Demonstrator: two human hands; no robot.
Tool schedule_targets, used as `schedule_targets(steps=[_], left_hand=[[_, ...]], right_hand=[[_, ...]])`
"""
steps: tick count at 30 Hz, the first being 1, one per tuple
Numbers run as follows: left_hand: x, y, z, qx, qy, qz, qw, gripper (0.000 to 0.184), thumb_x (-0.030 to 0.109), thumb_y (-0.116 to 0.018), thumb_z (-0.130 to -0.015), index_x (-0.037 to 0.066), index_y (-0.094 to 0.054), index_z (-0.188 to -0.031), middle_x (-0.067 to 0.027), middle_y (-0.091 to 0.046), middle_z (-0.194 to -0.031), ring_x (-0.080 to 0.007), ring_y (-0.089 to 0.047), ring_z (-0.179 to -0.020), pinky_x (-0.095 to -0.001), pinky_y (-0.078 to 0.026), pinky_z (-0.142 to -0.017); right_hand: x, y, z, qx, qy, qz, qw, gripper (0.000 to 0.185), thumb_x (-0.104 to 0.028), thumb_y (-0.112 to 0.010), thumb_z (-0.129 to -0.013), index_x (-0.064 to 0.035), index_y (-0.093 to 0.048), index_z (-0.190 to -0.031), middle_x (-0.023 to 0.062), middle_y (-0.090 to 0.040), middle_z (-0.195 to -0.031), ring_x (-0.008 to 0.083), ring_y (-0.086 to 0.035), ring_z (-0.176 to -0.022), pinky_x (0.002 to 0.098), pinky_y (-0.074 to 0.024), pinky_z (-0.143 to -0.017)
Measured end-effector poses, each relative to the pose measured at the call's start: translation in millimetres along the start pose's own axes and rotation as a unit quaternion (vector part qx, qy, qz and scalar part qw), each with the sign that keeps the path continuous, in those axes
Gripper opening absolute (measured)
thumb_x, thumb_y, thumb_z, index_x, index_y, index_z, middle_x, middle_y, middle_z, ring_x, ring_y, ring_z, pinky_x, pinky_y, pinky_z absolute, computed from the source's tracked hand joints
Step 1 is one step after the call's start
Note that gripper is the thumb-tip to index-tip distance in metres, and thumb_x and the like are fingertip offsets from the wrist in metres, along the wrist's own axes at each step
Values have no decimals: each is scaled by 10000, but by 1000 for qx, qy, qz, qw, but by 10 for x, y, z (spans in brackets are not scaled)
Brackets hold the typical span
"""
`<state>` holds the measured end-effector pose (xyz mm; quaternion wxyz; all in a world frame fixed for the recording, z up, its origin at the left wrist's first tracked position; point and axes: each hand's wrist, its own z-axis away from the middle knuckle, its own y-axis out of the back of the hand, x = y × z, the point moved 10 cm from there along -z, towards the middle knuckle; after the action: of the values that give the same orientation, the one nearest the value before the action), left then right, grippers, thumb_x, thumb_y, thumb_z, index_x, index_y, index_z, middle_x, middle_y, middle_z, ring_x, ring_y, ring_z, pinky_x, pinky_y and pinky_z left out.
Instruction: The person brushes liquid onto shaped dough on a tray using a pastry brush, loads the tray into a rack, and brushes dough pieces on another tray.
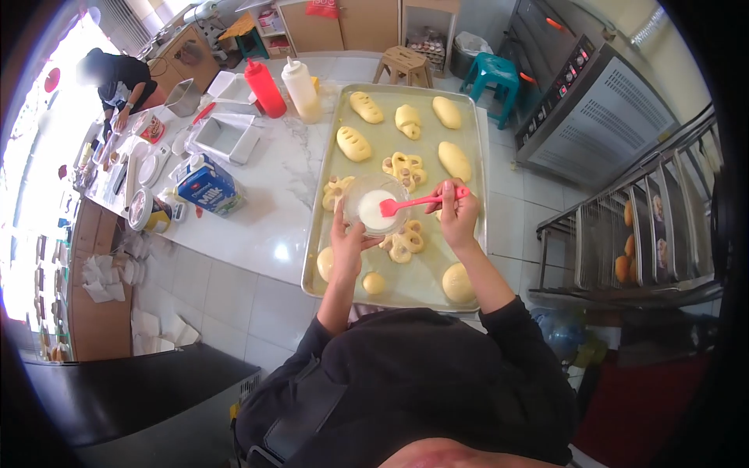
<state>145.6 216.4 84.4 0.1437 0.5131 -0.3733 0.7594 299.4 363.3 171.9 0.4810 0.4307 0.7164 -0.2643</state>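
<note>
My left hand (350,240) is wrapped around a clear bowl (352,191) with a white liquid (373,209) in it. In my right hand (460,212) is the handle of a red pastry brush (413,203), its head over the liquid inside the bowl. Both hands are above a large baking tray (318,257) that carries several pieces of pale dough. Among them are a slashed oval loaf (353,144), a smooth oval one (454,161), a round bun (374,283) and a flower-shaped piece (402,241). The bowl and my hands hide part of the dough beneath.
Left of the tray, the marble table (269,203) bears a milk carton (209,184), a red squeeze bottle (265,88), a white squeeze bottle (300,90) and a metal pan (226,138). At the far left a person (123,87) works. An oven (597,93) and a tray rack (632,226) stand right.
</note>
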Motion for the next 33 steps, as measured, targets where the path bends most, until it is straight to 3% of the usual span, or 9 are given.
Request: schedule_targets(steps=[6, 13, 16, 19, 22, 25, 28, 31, 33], left_hand=[[-17, -203, -42, -27, -7, 3, 1000, 647, -26, -422, -783, 45, -187, -1381, -175, -436, -1133, -289, -638, -800, -311, -584, -593], [-100, -11, 33, 33, 14, 8, 999, 663, -27, -411, -777, 72, -176, -1389, -183, -418, -1188, -298, -623, -856, -321, -581, -621], [-103, 76, 39, 39, 11, 19, 999, 671, -30, -407, -774, 80, -170, -1392, -177, -420, -1197, -295, -621, -863, -325, -580, -626], [-96, 179, 65, 52, 12, 16, 998, 679, -33, -406, -771, 87, -168, -1395, -170, -434, -1194, -288, -619, -873, -326, -581, -625], [3, 190, 79, 63, 17, -5, 998, 663, -35, -392, -761, 77, -200, -1386, -151, -460, -1202, -271, -595, -939, -345, -573, -639], [46, 212, 112, 73, 23, -12, 997, 652, -35, -387, -758, 69, -220, -1379, -142, -471, -1206, -264, -586, -964, -355, -569, -645], [60, 220, 95, 70, 17, -21, 997, 649, -32, -388, -759, 69, -222, -1378, -141, -468, -1208, -264, -587, -962, -354, -570, -644], [32, 225, 99, 63, 18, -19, 998, 647, -30, -385, -763, 74, -221, -1380, -139, -464, -1212, -262, -587, -960, -351, -572, -642], [21, 223, 115, 55, 17, -11, 998, 658, -40, -385, -762, 78, -207, -1385, -145, -458, -1209, -262, -601, -922, -337, -576, -627]], right_hand=[[167, 239, -64, 20, -22, -30, 999, 281, -212, -386, -953, -2, -478, -791, 62, -533, -712, 115, -560, -525, 239, -491, -480], [860, 975, -383, 225, -94, -207, 947, 244, -252, -435, -936, -45, -476, -812, 57, -545, -732, 143, -565, -545, 283, -517, -490], [1359, 1012, -459, 240, -126, -141, 952, 244, -245, -432, -937, -38, -474, -814, 67, -549, -741, 152, -572, -560, 294, -528, -507], [1602, 938, -505, 222, -174, -136, 950, 253, -241, -423, -940, -28, -472, -813, 80, -553, -746, 154, -574, -559, 300, -540, -527], [1383, 1012, -655, 243, -84, -133, 957, 257, -235, -413, -942, -12, -479, -831, 92, -555, -739, 158, -573, -548, 311, -549, -531], [1405, 845, -828, 184, -134, -48, 973, 315, -268, -433, -932, 19, -500, -817, 92, -564, -696, 189, -594, -508, 293, -533, -498], [1205, 786, -924, 190, -62, -109, 974, 316, -264, -431, -934, 22, -502, -822, 86, -568, -691, 175, -588, -497, 281, -519, -488], [1217, 517, -1048, 92, -70, 30, 993, 304, -258, -436, -933, 21, -505, -833, 82, -579, -697, 160, -587, -497, 271, -506, -478], [1078, 502, -1019, 126, -39, -8, 991, 298, -243, -423, -940, 18, -498, -816, 88, -564, -703, 156, -585, -503, 277, -525, -477]])
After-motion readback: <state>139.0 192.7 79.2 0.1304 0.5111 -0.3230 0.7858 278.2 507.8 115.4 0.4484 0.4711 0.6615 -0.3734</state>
